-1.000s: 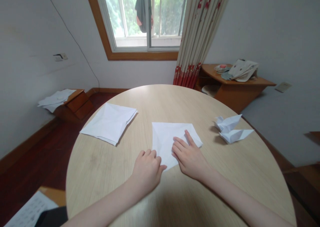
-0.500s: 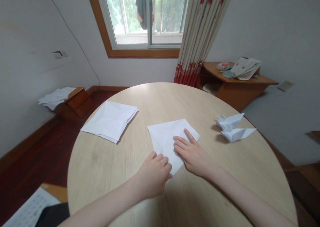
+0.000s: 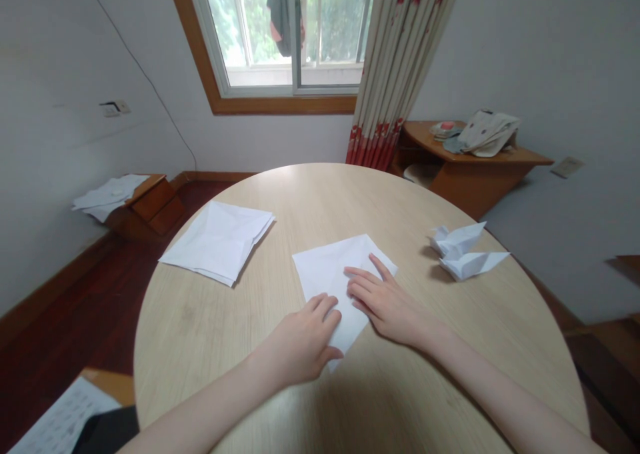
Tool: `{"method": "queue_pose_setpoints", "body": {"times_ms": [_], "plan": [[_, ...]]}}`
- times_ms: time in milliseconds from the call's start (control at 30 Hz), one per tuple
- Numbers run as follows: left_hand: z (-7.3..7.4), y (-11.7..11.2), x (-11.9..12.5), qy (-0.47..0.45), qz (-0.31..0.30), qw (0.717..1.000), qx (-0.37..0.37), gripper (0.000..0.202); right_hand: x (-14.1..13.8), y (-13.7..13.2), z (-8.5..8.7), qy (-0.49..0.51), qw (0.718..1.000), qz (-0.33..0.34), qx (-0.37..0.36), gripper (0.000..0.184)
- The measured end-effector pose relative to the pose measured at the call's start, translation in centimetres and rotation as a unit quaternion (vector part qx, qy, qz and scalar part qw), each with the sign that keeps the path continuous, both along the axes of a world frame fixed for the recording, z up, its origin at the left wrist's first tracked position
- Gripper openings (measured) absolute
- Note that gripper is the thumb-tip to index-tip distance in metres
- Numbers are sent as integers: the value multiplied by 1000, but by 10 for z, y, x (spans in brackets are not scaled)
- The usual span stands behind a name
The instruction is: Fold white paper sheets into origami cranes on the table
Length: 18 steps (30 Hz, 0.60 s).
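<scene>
A white paper sheet (image 3: 327, 267), folded to a point, lies flat near the middle of the round wooden table (image 3: 200, 327), with its point aimed at the table's near edge. The left hand (image 3: 305, 337) rests on the sheet's near left edge with its fingers half curled and the thumb beside the point. Whether it pinches the paper or only presses on it cannot be told. The right hand (image 3: 390, 304) lies open and flat on the sheet's right half, fingers stretched out and slightly spread, pressing the paper onto the table and gripping nothing.

On the table's left part lies a stack of white paper (image 3: 217, 241), well apart from both hands. On the table's right part, near its rim, sit two folded paper figures (image 3: 463, 251), touching each other.
</scene>
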State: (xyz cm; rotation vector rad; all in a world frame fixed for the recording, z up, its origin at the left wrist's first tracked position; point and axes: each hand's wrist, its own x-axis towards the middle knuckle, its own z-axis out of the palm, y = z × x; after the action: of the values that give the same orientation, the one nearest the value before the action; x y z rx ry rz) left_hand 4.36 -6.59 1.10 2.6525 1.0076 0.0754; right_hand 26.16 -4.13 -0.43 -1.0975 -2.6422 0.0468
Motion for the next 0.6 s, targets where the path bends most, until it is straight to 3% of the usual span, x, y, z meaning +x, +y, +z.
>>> {"method": "queue_pose_setpoints", "body": {"times_ms": [300, 600], "plan": [[2, -11, 12, 55, -30, 997, 40, 49, -2, 6, 6, -15, 1000, 21, -14, 20], [-12, -13, 10, 21, -24, 998, 51, 60, -3, 9, 2, -24, 999, 30, -2, 22]]}}
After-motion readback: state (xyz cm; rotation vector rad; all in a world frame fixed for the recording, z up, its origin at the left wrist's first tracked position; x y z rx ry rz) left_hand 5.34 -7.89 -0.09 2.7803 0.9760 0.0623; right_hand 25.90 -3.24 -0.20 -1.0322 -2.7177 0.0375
